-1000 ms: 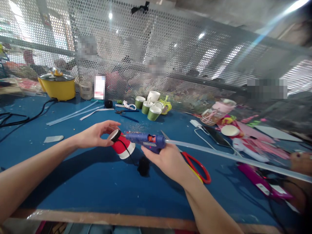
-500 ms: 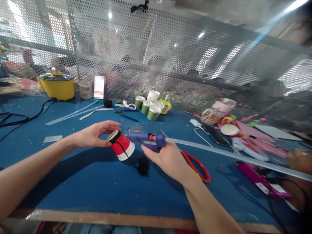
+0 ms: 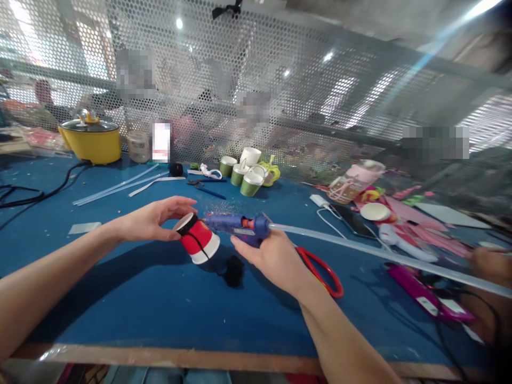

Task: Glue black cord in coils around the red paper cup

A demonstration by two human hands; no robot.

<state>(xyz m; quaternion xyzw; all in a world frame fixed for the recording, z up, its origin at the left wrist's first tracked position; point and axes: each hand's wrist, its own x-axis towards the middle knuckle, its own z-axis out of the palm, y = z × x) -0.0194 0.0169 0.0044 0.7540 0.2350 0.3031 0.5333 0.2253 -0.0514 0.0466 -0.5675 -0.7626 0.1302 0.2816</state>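
My left hand grips a red and white paper cup by its black-trimmed end, tilted above the blue table. A black cord runs down the cup's side to a black fluffy ball of yarn on the table. In my right hand is a blue hot glue gun, its nozzle close to the black trim; whether they touch I cannot tell. A long clear glue stick sticks out of its back to the right. Partly hidden by my right wrist are red-handled scissors.
Several small green and white cups, pliers and clear glue sticks lie toward the back. A yellow electric pot stands far left. At right are a phone, a purple power strip and another person's hand.
Both hands, the cup and the glue gun keep nearly the same pose. The whole view has shifted slightly.
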